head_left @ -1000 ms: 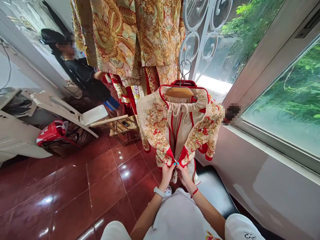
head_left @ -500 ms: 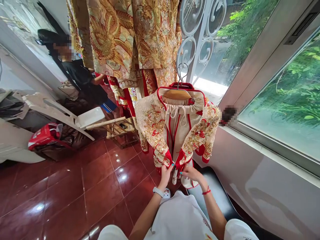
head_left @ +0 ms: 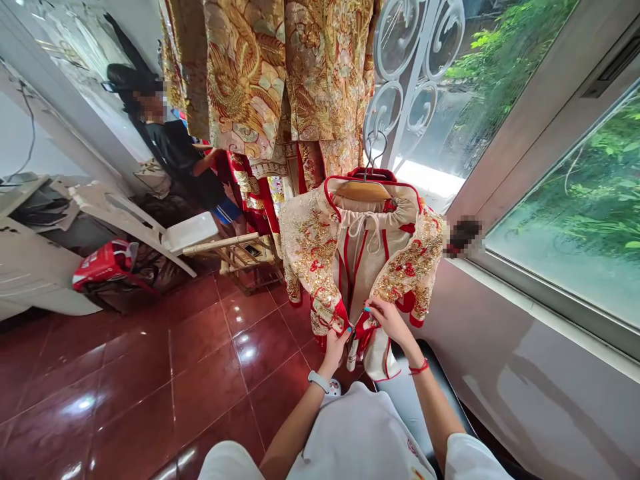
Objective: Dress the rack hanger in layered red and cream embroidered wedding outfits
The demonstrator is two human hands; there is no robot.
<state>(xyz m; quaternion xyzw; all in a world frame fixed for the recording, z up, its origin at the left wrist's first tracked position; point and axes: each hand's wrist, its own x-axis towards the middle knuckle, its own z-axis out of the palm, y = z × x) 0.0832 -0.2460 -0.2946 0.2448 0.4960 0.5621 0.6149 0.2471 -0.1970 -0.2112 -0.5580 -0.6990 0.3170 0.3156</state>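
Note:
An embroidered jacket [head_left: 405, 270], cream with gold sequins, red motifs and red trim, hangs in front of me on a wooden hanger [head_left: 361, 191]. Its front edges come together low down. My left hand [head_left: 336, 348] is closed, thumb and fingers pinching the lower front edge on the left. On the other side, my right hand [head_left: 393, 325] has its fingertips pinched at the right front edge, slightly higher; any small part between them is too small to make out. Inside the jacket shows a cream garment [head_left: 356, 267] with a drawstring bow.
Gold-embroidered garments [head_left: 245, 80] hang behind. A person [head_left: 183, 157] in dark clothes stands at the left beside a white chair [head_left: 190, 230] and a bamboo stool [head_left: 245, 260]. A black padded seat [head_left: 440, 377] is at my right, below the window [head_left: 575, 200].
My right hand has risen from beside the jacket's lower hem to its right front edge, fingers now pinched. My left hand keeps its pinch. The whole view has shifted slightly.

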